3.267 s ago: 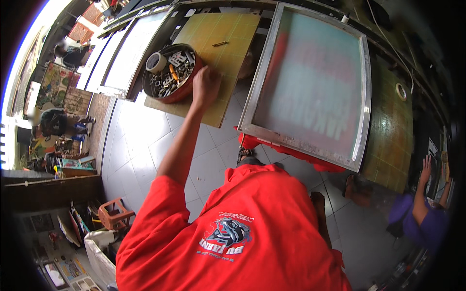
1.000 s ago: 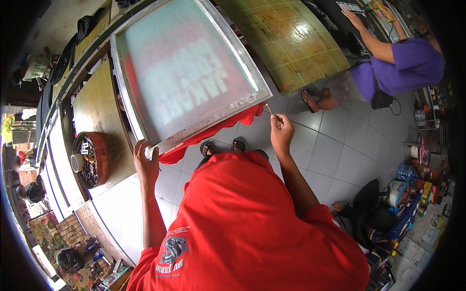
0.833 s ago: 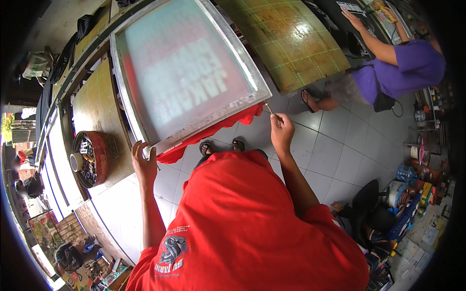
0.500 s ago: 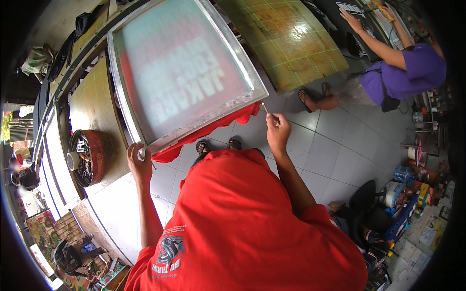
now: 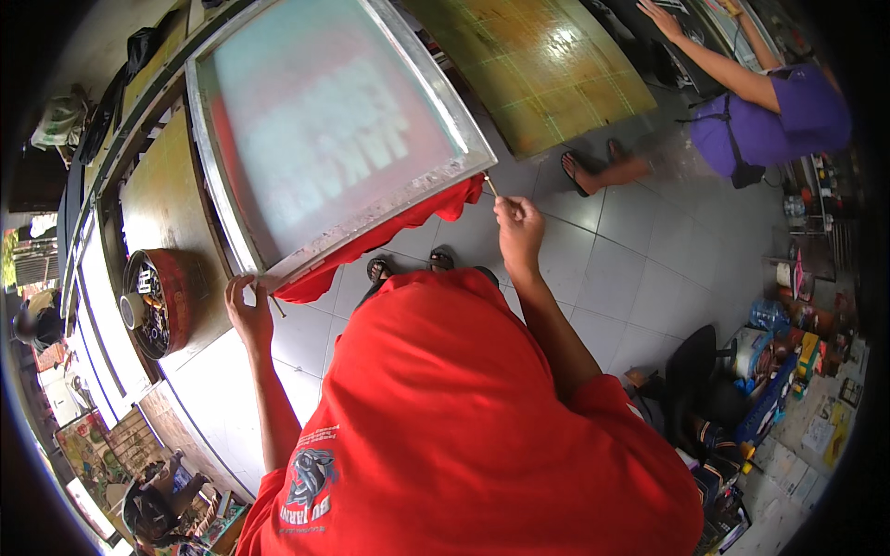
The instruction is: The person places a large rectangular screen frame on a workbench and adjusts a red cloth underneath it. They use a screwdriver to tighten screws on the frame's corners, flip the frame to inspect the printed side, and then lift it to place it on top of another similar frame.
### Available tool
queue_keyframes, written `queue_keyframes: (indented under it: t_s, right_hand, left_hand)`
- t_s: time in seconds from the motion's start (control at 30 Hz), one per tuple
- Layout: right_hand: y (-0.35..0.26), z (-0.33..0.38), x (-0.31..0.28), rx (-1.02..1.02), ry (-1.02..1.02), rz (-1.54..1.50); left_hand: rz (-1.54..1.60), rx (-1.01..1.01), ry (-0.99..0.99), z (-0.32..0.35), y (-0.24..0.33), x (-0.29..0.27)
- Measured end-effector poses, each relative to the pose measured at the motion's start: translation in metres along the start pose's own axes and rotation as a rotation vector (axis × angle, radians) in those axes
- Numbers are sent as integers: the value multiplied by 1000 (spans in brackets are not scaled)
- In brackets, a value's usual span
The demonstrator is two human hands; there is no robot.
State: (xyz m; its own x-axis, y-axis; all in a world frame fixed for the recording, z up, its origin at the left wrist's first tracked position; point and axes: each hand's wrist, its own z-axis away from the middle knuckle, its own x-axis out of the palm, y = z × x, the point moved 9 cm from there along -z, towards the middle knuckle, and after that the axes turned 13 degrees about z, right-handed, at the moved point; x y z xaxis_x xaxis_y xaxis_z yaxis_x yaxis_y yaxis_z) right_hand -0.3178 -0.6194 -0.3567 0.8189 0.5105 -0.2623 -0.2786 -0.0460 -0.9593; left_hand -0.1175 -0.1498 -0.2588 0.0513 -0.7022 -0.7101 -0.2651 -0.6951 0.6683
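Observation:
A silk-screen printing frame (image 5: 389, 208) with a metal border and pale, cloudy mesh slopes in front of me. Blurred light lettering shows through its mesh. Red cloth (image 5: 394, 232) hangs in folds under the near edge. My left hand (image 5: 248, 320) is closed at the near left corner, its curled fingers against the frame. Beside it a thin bolt (image 5: 278, 308) sticks out below that corner. At the near right corner, my right hand (image 5: 521, 236) pinches the end of a thin brass-coloured bolt (image 5: 491, 185); the fingers cover part of it.
A round red tub (image 5: 181, 306) of small items stands on a board at the left. Another printing board (image 5: 547, 83) lies beyond the frame. At the upper right a person in purple (image 5: 774, 125) works at a table. Cluttered goods (image 5: 779, 371) line the right side.
The frame and its surroundings have shifted slightly left and up in view. My left fingers have moved a little at the corner, and more of the bolt beside them shows. The right hand still pinches its bolt.

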Motion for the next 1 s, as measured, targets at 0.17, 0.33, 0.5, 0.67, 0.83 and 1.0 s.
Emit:
queue_keyframes:
  t_s: [0.17,0.33,0.5,0.67,0.83,1.0]
  right_hand:
    - [-18,4,-7,-186,106,187]
    - [-9,2,-7,-140,81,140]
    - [27,8,-25,-69,109,15]
    - [58,53,-51,53,81,-91]
    - [41,125,-33,16,-220,-161]
    - [48,205,-8,43,-554,-163]
  left_hand:
    - [-109,25,-31,-3,-8,1]
    - [-68,16,-35,-5,-4,-3]
    - [-106,186,-54,-12,47,7]
    - [-14,395,-207,5,130,55]
    - [387,137,-810,102,176,146]
    - [834,-505,-1061,219,152,188]
